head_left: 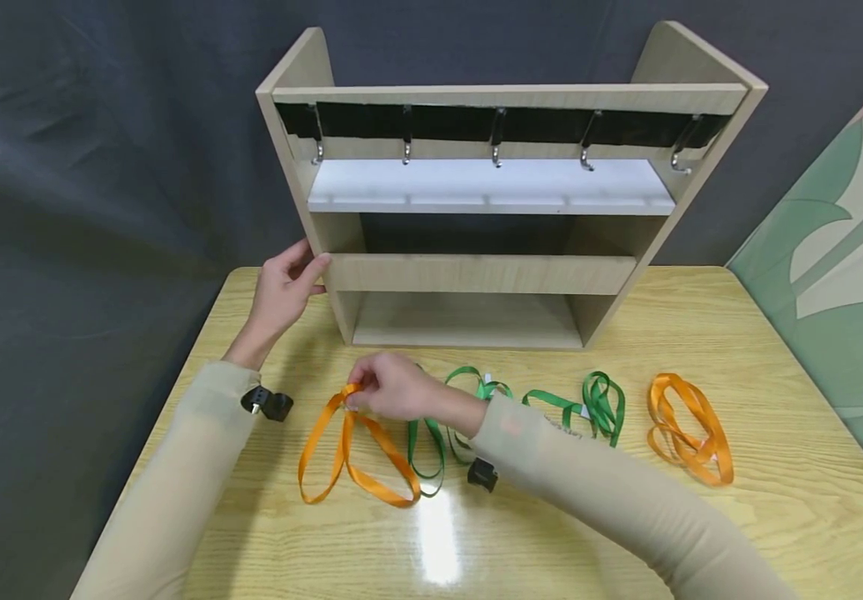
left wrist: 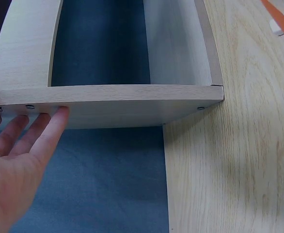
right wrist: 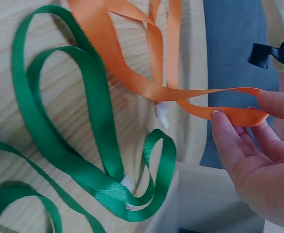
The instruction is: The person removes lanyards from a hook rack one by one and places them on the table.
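Note:
My left hand touches the left side panel of a pale wooden shelf unit. In the left wrist view its fairly straight fingers rest against the panel's outer face, with the thumb at the front edge. My right hand pinches a looped orange ribbon near its top, in front of the unit's left part. The loops hang down toward the table. Close up, the right wrist view shows the orange ribbon between thumb and fingers. A green ribbon lies just right of it, partly hidden by my right arm.
Several metal hooks line a black strip on the unit's upper rail, above a white shelf. Another green ribbon and a second orange ribbon lie further right on the wooden table. Dark cloth hangs behind.

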A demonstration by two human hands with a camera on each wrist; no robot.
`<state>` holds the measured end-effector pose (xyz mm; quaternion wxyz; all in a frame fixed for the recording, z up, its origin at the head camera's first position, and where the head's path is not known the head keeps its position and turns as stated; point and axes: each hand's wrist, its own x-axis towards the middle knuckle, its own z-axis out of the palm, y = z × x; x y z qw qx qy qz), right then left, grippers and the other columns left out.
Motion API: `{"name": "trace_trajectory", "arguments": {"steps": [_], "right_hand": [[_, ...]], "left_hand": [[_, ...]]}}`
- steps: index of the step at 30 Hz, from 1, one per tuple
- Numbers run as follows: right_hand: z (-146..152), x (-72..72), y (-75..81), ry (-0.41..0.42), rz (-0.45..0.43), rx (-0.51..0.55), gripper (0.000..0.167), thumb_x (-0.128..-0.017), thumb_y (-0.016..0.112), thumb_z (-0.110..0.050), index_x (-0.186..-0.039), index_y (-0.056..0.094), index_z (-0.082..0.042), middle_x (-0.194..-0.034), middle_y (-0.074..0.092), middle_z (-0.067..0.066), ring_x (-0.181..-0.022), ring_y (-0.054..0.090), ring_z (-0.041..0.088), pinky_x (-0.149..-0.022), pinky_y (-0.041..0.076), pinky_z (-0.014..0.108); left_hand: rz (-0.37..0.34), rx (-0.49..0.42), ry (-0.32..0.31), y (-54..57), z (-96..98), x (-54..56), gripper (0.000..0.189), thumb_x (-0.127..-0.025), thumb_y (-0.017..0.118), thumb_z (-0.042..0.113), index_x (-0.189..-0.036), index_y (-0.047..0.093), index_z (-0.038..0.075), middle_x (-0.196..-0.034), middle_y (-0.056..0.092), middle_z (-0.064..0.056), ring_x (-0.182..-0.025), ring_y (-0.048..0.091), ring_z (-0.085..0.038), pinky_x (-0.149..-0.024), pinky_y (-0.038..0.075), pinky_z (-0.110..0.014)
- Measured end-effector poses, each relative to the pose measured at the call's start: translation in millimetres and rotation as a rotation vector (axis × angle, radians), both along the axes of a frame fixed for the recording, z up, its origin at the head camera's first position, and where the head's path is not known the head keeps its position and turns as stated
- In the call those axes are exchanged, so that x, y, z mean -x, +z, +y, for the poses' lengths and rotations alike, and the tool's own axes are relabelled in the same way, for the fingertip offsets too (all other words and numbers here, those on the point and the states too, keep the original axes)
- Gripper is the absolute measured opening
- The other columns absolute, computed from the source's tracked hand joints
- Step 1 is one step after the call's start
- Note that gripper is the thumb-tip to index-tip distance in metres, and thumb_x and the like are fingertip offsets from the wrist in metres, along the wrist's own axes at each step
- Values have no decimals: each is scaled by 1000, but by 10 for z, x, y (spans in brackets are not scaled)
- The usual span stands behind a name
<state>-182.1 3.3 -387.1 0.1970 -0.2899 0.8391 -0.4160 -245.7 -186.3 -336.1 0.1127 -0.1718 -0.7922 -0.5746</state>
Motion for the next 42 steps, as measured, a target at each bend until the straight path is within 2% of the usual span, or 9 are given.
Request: {"name": "trace_trajectory", "arguments": {"steps": [4,9,17,19,22,25,31,35,42], "right_hand": [[8,-19,-80,-2,2,-25,6,-89,70,-16,-85,66,-15,-71,62,-4,-57,51,9,-52,45,21],[24,-58,-186,19,47,-132,9,-91,67,-23,-84,66,-17,-65,58,-5,-53,47,9,-51,40,21],[61,-112,-298,78,7,-260,17,-93,65,-26,-84,62,-13,-65,51,-2,-54,43,11,-47,35,22],[60,-147,-311,109,41,-294,15,-93,64,-27,-91,62,-12,-68,51,-3,-56,44,11,-48,36,22],[52,-223,-319,157,79,-336,26,-94,63,-29,-111,62,-8,-72,53,-2,-58,45,11,-48,40,23],[39,-294,-313,194,148,-384,43,-94,62,-31,-128,57,-5,-87,59,-1,-71,49,10,-58,45,23],[44,-363,-292,157,217,-394,47,-94,63,-32,-133,55,-8,-118,58,2,-100,52,13,-82,47,27],[81,-362,-285,99,214,-356,48,-93,63,-31,-135,52,-11,-128,55,3,-112,50,15,-92,45,30],[164,-321,-262,82,227,-322,46,-93,65,-29,-133,54,-11,-127,55,2,-117,49,18,-95,44,32]], "left_hand": [[0,6,5,1,4,-3,43,-97,56,11,-137,49,-3,-125,56,-23,-101,60,-27,-70,56,-27],[3,12,4,-10,4,-10,42,-98,55,11,-137,49,-3,-126,55,-23,-102,60,-28,-73,57,-36],[0,-4,2,-28,2,-15,43,-98,55,11,-137,48,-4,-127,54,-25,-102,60,-25,-69,55,-23],[-1,-6,2,-28,3,-15,43,-98,55,11,-138,48,-4,-126,54,-25,-102,60,-25,-69,55,-23],[1,-2,0,-23,5,-13,43,-98,55,11,-138,47,-4,-127,54,-25,-103,59,-26,-70,55,-23],[4,2,-2,-18,8,-13,43,-98,55,11,-138,47,-4,-127,54,-25,-104,59,-27,-70,55,-24],[7,-3,-3,-16,16,-14,43,-98,55,10,-138,47,-4,-128,54,-25,-104,59,-27,-72,56,-28],[5,-9,1,-14,20,-14,43,-98,55,10,-138,47,-4,-128,54,-24,-103,59,-26,-71,56,-28],[6,14,14,-3,18,-20,44,-98,55,11,-139,47,-3,-128,54,-24,-104,59,-26,-72,56,-29]]}}
